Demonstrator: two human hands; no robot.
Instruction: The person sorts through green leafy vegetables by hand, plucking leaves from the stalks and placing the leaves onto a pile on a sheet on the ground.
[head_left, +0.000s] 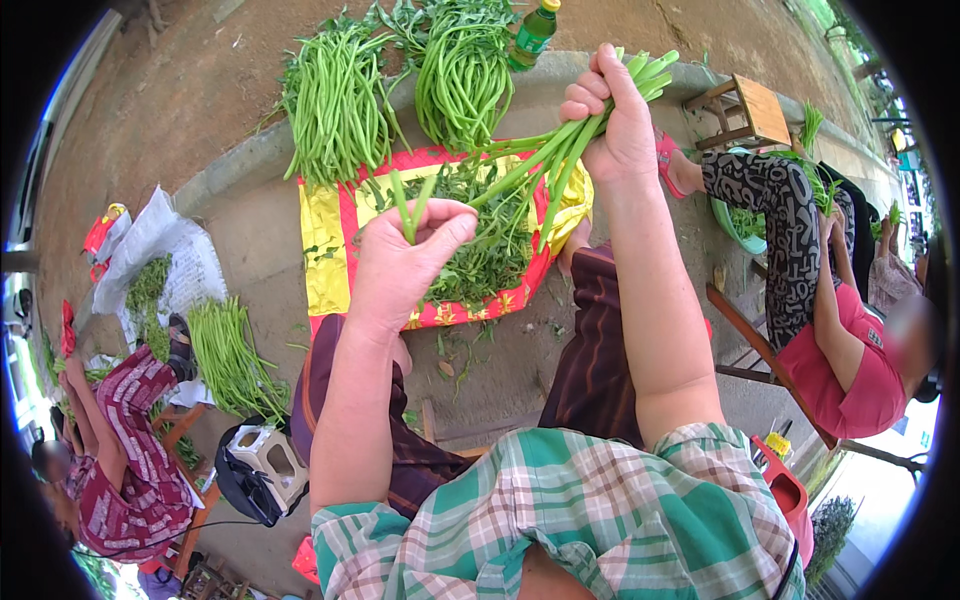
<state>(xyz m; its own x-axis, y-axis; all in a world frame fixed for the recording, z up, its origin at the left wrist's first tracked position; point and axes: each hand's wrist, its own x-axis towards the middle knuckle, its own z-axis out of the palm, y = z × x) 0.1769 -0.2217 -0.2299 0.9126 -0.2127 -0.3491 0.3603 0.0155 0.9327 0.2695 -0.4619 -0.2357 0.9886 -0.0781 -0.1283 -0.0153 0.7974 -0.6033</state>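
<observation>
My right hand (616, 124) is closed around a bunch of long green vegetable stems (559, 150), their cut ends sticking out above the fist. The stems' thinner ends slant down to the left. My left hand (405, 259) pinches a short green stem piece (409, 206) between thumb and fingers, its two ends standing up in a V. Beneath both hands, a red and yellow printed sheet (326, 277) lies on the ground, with a heap of plucked leaves (480, 262) on it. Two large bundles of trimmed stems, a left one (337, 105) and a right one (465, 86), lie at its far edge.
A green-labelled bottle (534, 36) stands beyond the bundles, near a concrete kerb (240, 161). On the right sit a wooden stool (750, 112), a basin (739, 229) and a seated person (840, 330). Leftward are another person (135, 465), a stem pile (232, 356) and a white sack (187, 262).
</observation>
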